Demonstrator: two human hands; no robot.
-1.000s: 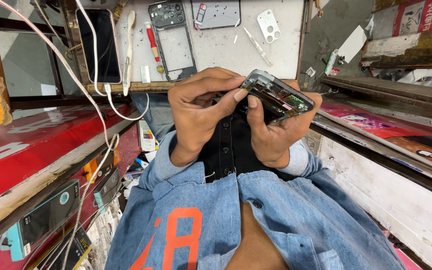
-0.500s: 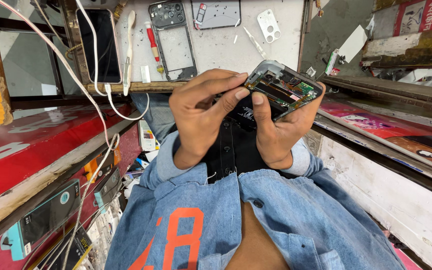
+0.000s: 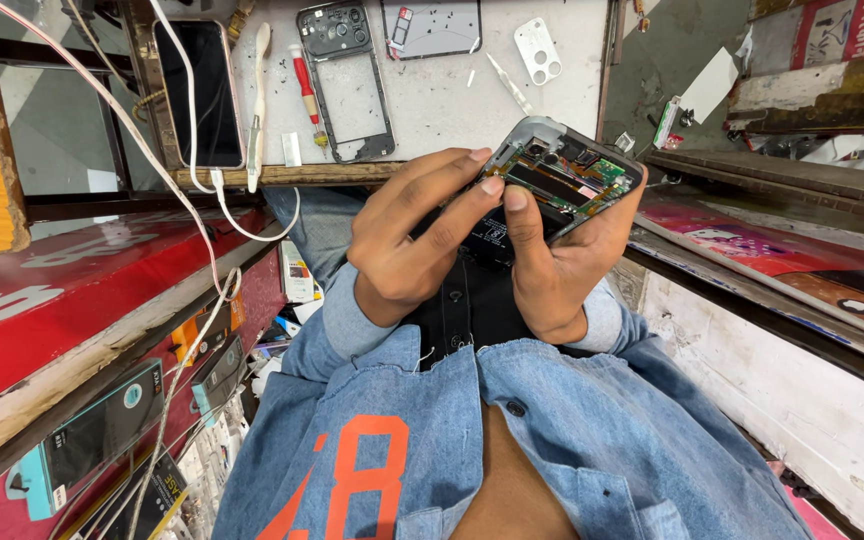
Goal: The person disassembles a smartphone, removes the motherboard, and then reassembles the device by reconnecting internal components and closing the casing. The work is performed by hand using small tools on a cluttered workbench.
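Fingers (image 3: 452,190) curled, both hands gripping opened phone (image 3: 562,175)

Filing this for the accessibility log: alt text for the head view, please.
Seen from above, a person's left hand and right hand hold an opened phone with its circuit boards exposed, fingertips pressing on its insides. Beyond them, a white workbench carries a phone frame, a red screwdriver and a phone charging on a cable.

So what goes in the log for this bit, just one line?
left hand: fingertips on opened phone | right hand: cradles it, thumb on top | worktop: red screwdriver, empty phone frame
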